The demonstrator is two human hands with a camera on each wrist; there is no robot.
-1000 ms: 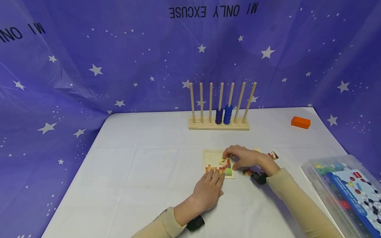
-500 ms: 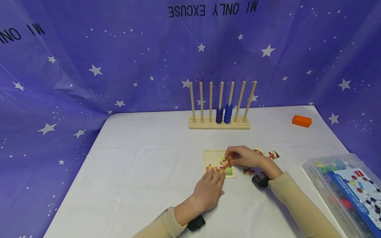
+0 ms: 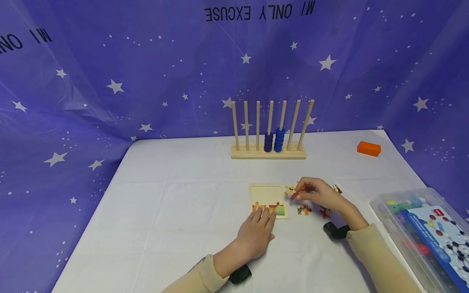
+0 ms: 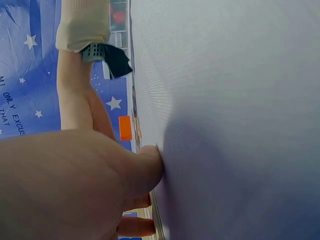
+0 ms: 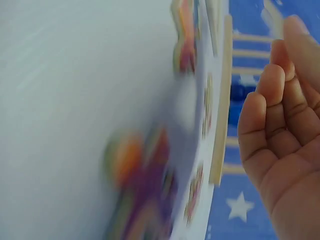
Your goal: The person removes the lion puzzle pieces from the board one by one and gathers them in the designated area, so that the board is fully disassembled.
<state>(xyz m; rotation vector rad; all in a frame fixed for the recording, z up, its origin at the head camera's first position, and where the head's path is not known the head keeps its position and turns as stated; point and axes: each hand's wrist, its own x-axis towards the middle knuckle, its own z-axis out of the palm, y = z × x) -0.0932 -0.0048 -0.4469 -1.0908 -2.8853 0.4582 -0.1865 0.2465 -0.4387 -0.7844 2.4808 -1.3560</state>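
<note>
Closest is the left hand (image 3: pixel 255 237), lying flat with its fingers straight on the near edge of a little wooden puzzle tray (image 3: pixel 264 193). To the right, near the edge of the table (image 3: pixel 176 211), sits a clear box (image 3: pixel 382 213) full of colored beads, with a blue and white card (image 3: pixel 436 232) at its lid. Inside the tray, puzzle pieces (image 3: pixel 280 210) make a strip along the bottom, but the fingers hide some of it. That strip looks done. All the space above it is bare wood, so most of the picture seems left to fill. Just right of the tray, the right hand (image 3: pixel 319 194) has its thumb and finger close together, pinching a red piece (image 3: pixel 294 195) over the table. I can't tell if the yellow bit beside it is held too. More pieces are out on the table: an orange and green one (image 3: pixel 303 210), a dark red one (image 3: pixel 325 213), and one (image 3: pixel 337 189) partly behind the right hand. Farther back stands a wooden peg rack (image 3: pixel 268 154) with purple and blue rings on two pegs. An orange block (image 3: pixel 369 149) lies off to its right, and behind everything hangs a purple cloth (image 3: pixel 165 81) with white stars.
</note>
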